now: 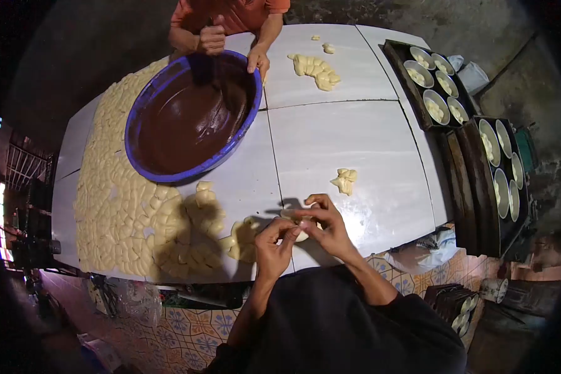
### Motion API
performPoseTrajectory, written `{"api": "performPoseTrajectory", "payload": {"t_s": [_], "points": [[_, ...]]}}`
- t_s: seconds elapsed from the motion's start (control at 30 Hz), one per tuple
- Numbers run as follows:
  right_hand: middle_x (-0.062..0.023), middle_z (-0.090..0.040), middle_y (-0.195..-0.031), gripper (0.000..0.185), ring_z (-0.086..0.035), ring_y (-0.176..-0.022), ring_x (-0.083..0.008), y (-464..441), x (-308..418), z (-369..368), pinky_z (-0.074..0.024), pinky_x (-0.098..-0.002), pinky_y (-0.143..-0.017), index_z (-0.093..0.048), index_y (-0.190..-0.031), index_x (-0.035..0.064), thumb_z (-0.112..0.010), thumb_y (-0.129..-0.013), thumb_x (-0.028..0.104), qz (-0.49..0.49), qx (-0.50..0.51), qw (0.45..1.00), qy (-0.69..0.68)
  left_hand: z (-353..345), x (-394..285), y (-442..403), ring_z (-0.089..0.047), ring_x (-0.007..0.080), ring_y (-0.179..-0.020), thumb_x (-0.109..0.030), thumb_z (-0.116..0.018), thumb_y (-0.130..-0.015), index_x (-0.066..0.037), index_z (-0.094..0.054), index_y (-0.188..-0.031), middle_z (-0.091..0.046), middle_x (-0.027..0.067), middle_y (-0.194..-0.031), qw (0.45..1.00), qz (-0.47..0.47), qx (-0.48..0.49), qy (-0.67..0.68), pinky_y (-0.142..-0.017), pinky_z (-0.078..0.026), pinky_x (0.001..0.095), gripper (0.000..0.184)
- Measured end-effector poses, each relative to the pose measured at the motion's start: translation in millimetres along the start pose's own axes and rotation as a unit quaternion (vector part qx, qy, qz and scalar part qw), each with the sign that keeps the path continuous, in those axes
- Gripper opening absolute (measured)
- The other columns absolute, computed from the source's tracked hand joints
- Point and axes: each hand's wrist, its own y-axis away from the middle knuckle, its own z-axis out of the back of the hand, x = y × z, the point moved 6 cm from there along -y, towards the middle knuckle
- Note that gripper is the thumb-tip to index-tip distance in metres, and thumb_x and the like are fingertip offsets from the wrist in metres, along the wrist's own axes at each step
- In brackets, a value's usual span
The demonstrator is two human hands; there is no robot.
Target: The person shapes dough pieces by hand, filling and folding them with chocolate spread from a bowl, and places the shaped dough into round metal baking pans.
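Note:
Close to the table's near edge, my left hand [273, 247] and my right hand [328, 228] meet, fingertips pinched around a small piece of pale dough [301, 236]. My fingers cover much of it. A little beyond my right hand lies a small clump of dough [345, 181] on the white tiled table. Some loose dough pieces [240, 242] sit left of my left hand. Farther left, a wide layer of many dough pieces [121, 212] covers the table.
A blue basin [144, 172] of dark brown paste stands tilted across the table; a person's hand [258, 60] holds its rim and the other is a fist above it. More dough [318, 70] lies at the far side. Dark trays [411, 100] with dough-filled oval tins stand right.

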Motion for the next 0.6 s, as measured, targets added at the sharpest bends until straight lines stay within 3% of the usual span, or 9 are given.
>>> {"api": "performPoseTrajectory", "payload": {"t_s": [0.07, 0.1, 0.13, 0.2, 0.27, 0.33, 0.4, 0.53, 0.6], "points": [[-0.0104, -0.06, -0.108, 0.047, -0.058, -0.093, -0.0171, 2, -13, -8, -0.0479, -0.0293, -0.08, -0.048, -0.137, 0.0042, -0.06, -0.093, 0.018, -0.118, 0.134, 0.975, -0.132, -6, 2, 2, -0.063, 0.0137, -0.085, 0.007, -0.061, -0.087, -0.003, -0.041, -0.128, -0.062, 0.0078, -0.086, 0.985, 0.066, -0.037, 0.155, -0.07, -0.049, 0.0244, 0.047], [-0.01, -0.059, -0.111, 0.048, -0.059, -0.09, -0.0159, 11, -23, -12, -0.0491, -0.0287, -0.077, -0.045, -0.138, 0.004, -0.058, -0.093, 0.012, -0.234, 0.203, 0.928, -0.207, -9, 2, 0, -0.064, 0.0192, -0.093, 0.013, -0.062, -0.081, -0.006, -0.025, -0.139, -0.06, 0.0139, -0.101, 0.976, 0.042, 0.018, 0.214, -0.073, -0.052, 0.0256, 0.072], [-0.0096, -0.059, -0.115, 0.049, -0.059, -0.087, -0.0147, 22, -27, -17, -0.0503, -0.0281, -0.073, -0.042, -0.14, 0.0039, -0.055, -0.093, 0.006, -0.344, 0.266, 0.857, -0.277, -13, 1, 3, -0.064, 0.0192, -0.093, 0.013, -0.062, -0.081, -0.006, -0.025, -0.139, -0.06, 0.0139, -0.101, 0.975, 0.046, 0.022, 0.217, -0.073, -0.052, 0.0256, 0.072], [-0.0123, -0.063, -0.118, 0.051, -0.062, -0.089, -0.0166, 14, -25, -5, -0.0515, -0.0288, -0.074, -0.045, -0.138, 0.002, -0.056, -0.088, -0.001, -0.224, 0.261, 0.923, -0.172, -17, -6, 4, -0.059, 0.0261, -0.112, 0.01, -0.067, -0.077, -0.008, -0.014, -0.145, -0.05, 0.0182, -0.121, 0.947, 0.038, -0.012, 0.318, -0.085, -0.052, 0.0342, 0.088], [-0.0135, -0.062, -0.121, 0.047, -0.064, -0.096, -0.0214, 2, -44, 8, -0.0512, -0.0312, -0.083, -0.054, -0.13, 0.001, -0.055, -0.083, -0.007, -0.223, 0.17, 0.959, -0.036, -16, -3, 5, -0.047, 0.0304, -0.126, 0.004, -0.068, -0.078, -0.006, -0.013, -0.146, -0.036, 0.02, -0.139, 0.978, -0.008, -0.018, 0.208, -0.099, -0.044, 0.0423, 0.088], [-0.0148, -0.063, -0.121, 0.044, -0.06, -0.11, -0.0245, -21, -53, 20, -0.0507, -0.0345, -0.087, -0.061, -0.123, 0.0024, -0.065, -0.079, 0.004, -0.079, 0.081, 0.988, 0.107, -7, 11, 2, -0.041, 0.0308, -0.131, -0.002, -0.067, -0.081, -0.003, -0.02, -0.145, -0.04, 0.0199, -0.138, 0.994, 0.03, -0.038, 0.101, -0.108, -0.034, 0.0447, 0.079], [-0.0161, -0.062, -0.123, 0.046, -0.056, -0.116, -0.0255, -23, -92, 15, -0.0487, -0.0353, -0.091, -0.06, -0.123, 0.0017, -0.065, -0.077, 0.001, -0.125, 0.138, 0.982, 0.041, 0, 40, 2, -0.048, 0.024, -0.125, 0.0, -0.06, -0.087, 0.002, -0.043, -0.132, -0.053, 0.0153, -0.129, 0.976, 0.13, -0.084, 0.156, -0.106, -0.037, 0.0374, 0.049], [-0.0168, -0.06, -0.125, 0.054, -0.057, -0.115, -0.0291, -19, -89, 31, -0.0472, -0.0346, -0.096, -0.058, -0.125, 0.0004, -0.058, -0.072, -0.01, -0.124, 0.033, 0.986, 0.104, 19, 59, 3, -0.056, 0.0199, -0.11, 0.003, -0.056, -0.09, 0.004, -0.056, -0.115, -0.061, 0.0121, -0.112, 0.985, 0.137, -0.096, 0.048, -0.098, -0.043, 0.0339, 0.026], [-0.0193, -0.057, -0.126, 0.056, -0.054, -0.116, -0.0347, -15, -88, 17, -0.0455, -0.0378, -0.098, -0.057, -0.124, 0.0005, -0.058, -0.069, -0.009, -0.13, 0.154, 0.973, 0.113, 18, 76, 9, -0.059, 0.0188, -0.103, 0.002, -0.055, -0.091, 0.004, -0.056, -0.113, -0.063, 0.0107, -0.104, 0.968, 0.174, -0.133, 0.12, -0.095, -0.045, 0.033, 0.022]]}}
